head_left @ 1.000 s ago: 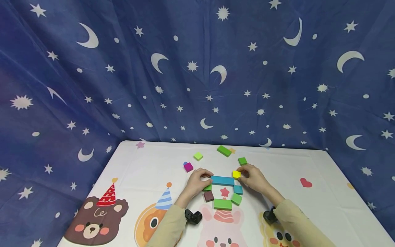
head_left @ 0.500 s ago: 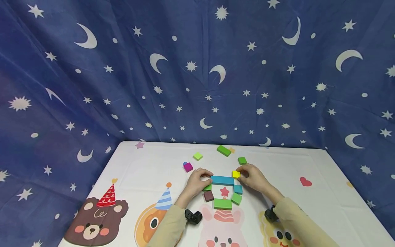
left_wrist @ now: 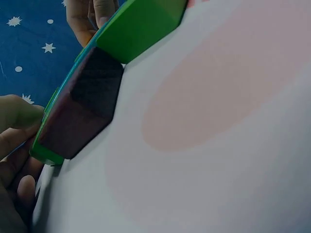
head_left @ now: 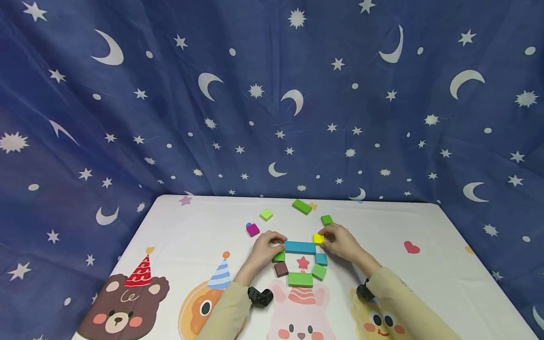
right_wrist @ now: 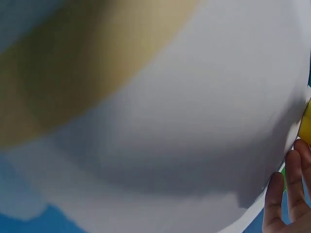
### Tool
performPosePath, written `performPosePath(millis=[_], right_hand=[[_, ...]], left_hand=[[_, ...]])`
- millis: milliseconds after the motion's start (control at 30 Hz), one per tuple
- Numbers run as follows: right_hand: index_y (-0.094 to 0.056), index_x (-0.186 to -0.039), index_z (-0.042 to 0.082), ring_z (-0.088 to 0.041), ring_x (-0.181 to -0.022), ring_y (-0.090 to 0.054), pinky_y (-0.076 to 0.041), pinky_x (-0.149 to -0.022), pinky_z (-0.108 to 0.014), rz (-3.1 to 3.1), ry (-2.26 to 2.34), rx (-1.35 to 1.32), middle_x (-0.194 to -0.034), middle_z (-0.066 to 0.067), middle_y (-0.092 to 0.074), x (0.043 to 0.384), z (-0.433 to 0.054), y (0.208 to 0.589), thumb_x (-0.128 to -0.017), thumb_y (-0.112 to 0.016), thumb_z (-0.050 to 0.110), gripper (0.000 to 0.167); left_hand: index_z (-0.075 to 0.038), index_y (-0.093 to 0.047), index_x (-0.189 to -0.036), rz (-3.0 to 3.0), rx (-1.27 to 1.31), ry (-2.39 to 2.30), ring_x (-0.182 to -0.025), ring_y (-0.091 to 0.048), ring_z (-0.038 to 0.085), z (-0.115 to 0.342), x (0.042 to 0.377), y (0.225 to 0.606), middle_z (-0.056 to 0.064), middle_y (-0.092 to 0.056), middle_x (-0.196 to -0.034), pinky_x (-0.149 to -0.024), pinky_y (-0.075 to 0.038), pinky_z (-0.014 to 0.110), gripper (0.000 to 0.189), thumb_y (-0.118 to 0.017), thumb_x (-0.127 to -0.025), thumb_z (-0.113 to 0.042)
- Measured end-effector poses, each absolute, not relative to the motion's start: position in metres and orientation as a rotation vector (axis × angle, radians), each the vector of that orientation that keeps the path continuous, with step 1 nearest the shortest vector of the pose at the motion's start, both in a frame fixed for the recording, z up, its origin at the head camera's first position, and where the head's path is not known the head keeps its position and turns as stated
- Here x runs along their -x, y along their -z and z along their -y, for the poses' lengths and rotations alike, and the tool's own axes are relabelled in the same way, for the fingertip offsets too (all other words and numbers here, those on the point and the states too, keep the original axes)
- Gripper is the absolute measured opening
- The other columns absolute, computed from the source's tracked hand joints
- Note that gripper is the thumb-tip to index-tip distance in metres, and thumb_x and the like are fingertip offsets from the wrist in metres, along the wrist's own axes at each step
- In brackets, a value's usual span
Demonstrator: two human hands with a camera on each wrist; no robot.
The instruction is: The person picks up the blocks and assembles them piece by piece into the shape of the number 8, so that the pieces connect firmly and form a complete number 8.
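Toy blocks form a ring on the table in the head view. My left hand (head_left: pixel 264 252) is at the left end of the long blue block (head_left: pixel 300 247), thumb and index finger at its end. Just below that thumb lies a green block (head_left: pixel 278 256); a dark brown block (head_left: pixel 281 269) sits nearer me. My right hand (head_left: pixel 342 243) pinches a small yellow block (head_left: pixel 318 239) by the blue block's right end. A short blue block (head_left: pixel 321 259), a green block (head_left: pixel 318 271) and a longer green block (head_left: pixel 300 279) complete the right and near sides. The left fingertips are partly hidden.
Beyond the ring lie a magenta block (head_left: pixel 252 230), a lime block (head_left: pixel 266 215), a long green block (head_left: pixel 301 207) and a small green block (head_left: pixel 326 220), close to my right hand. A starry blue curtain (head_left: pixel 272 118) hangs behind the printed white tablecloth (head_left: pixel 204 222).
The head view has swung slightly right, so everything appears further left. Both hands and the blocks keep their places on the table.
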State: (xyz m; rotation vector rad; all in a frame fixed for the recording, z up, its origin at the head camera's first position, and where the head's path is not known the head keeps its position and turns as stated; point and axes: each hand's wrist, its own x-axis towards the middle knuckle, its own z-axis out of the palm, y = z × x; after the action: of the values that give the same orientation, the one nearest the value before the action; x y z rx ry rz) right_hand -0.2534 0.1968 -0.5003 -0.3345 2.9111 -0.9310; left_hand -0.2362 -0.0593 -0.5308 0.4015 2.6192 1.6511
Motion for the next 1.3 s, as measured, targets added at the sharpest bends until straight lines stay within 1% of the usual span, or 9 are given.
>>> performPosePath(millis=[167, 367, 500, 667, 833, 967, 1167, 1300], right_hand=[[-0.070, -0.103, 0.005, -0.018, -0.084, -0.049, -0.045, -0.078, -0.033, -2.905, 0.943, 0.332, -0.094, -0.004, -0.059, 0.254, -0.196, 0.500, -0.077, -0.073, 0.004, 0.026], [-0.070, -0.103, 0.007, -0.017, -0.084, -0.049, -0.044, -0.077, -0.032, -2.894, 0.974, 0.345, -0.092, -0.002, -0.058, 0.257, -0.194, 0.503, -0.077, -0.075, 0.005, 0.026], [-0.070, -0.104, 0.008, -0.017, -0.084, -0.049, -0.044, -0.078, -0.032, -2.896, 0.989, 0.336, -0.094, -0.002, -0.059, 0.257, -0.196, 0.505, -0.077, -0.075, 0.006, 0.028], [-0.071, -0.103, 0.008, -0.017, -0.084, -0.049, -0.044, -0.077, -0.030, -2.895, 1.038, 0.319, -0.096, -0.003, -0.060, 0.255, -0.198, 0.507, -0.076, -0.075, 0.006, 0.028], [-0.071, -0.104, 0.008, -0.017, -0.086, -0.049, -0.043, -0.078, -0.031, -2.870, 1.103, 0.290, -0.098, -0.004, -0.060, 0.254, -0.201, 0.508, -0.077, -0.075, 0.005, 0.027], [-0.071, -0.104, 0.008, -0.017, -0.088, -0.050, -0.045, -0.081, -0.032, -2.860, 1.127, 0.276, -0.102, -0.005, -0.060, 0.254, -0.203, 0.510, -0.078, -0.074, 0.005, 0.027], [-0.070, -0.106, 0.010, -0.017, -0.089, -0.049, -0.044, -0.082, -0.031, -2.825, 1.165, 0.238, -0.102, -0.005, -0.060, 0.255, -0.204, 0.514, -0.079, -0.074, 0.006, 0.028], [-0.070, -0.107, 0.010, -0.017, -0.090, -0.048, -0.044, -0.083, -0.030, -2.803, 1.189, 0.242, -0.102, -0.005, -0.059, 0.255, -0.204, 0.514, -0.079, -0.074, 0.007, 0.028]], left_hand=[[-0.008, -0.071, -0.102, -2.591, -0.380, -1.669, -0.095, -0.055, 0.018, 0.061, 0.236, 0.530, 0.010, -0.065, -0.098, -0.080, -0.043, 0.025, 0.017, -0.067, -0.086, -0.013], [-0.006, -0.071, -0.105, -2.520, -0.342, -1.751, -0.088, -0.056, 0.014, 0.064, 0.236, 0.531, 0.013, -0.064, -0.099, -0.076, -0.044, 0.022, 0.019, -0.066, -0.087, -0.013], [-0.003, -0.069, -0.109, -2.431, -0.318, -1.836, -0.086, -0.055, 0.010, 0.067, 0.237, 0.530, 0.017, -0.066, -0.104, -0.075, -0.044, 0.020, 0.023, -0.064, -0.089, -0.012], [0.001, -0.066, -0.115, -2.282, -0.219, -1.970, -0.083, -0.055, 0.003, 0.074, 0.240, 0.523, 0.022, -0.066, -0.111, -0.073, -0.046, 0.018, 0.027, -0.062, -0.091, -0.010], [0.003, -0.064, -0.116, -2.225, -0.163, -2.018, -0.074, -0.054, 0.007, 0.081, 0.244, 0.519, 0.025, -0.065, -0.107, -0.067, -0.046, 0.020, 0.028, -0.063, -0.090, -0.009], [0.003, -0.065, -0.115, -2.225, -0.121, -2.036, -0.072, -0.055, 0.008, 0.085, 0.243, 0.516, 0.022, -0.067, -0.102, -0.064, -0.045, 0.020, 0.029, -0.065, -0.088, -0.008], [-0.002, -0.066, -0.115, -2.237, 0.035, -2.037, -0.077, -0.055, 0.011, 0.100, 0.243, 0.507, 0.005, -0.067, -0.096, -0.064, -0.045, 0.021, 0.029, -0.067, -0.088, -0.013], [-0.005, -0.067, -0.115, -2.300, 0.114, -2.005, -0.082, -0.060, 0.013, 0.115, 0.243, 0.500, 0.005, -0.068, -0.097, -0.068, -0.048, 0.022, 0.029, -0.066, -0.088, -0.015]])
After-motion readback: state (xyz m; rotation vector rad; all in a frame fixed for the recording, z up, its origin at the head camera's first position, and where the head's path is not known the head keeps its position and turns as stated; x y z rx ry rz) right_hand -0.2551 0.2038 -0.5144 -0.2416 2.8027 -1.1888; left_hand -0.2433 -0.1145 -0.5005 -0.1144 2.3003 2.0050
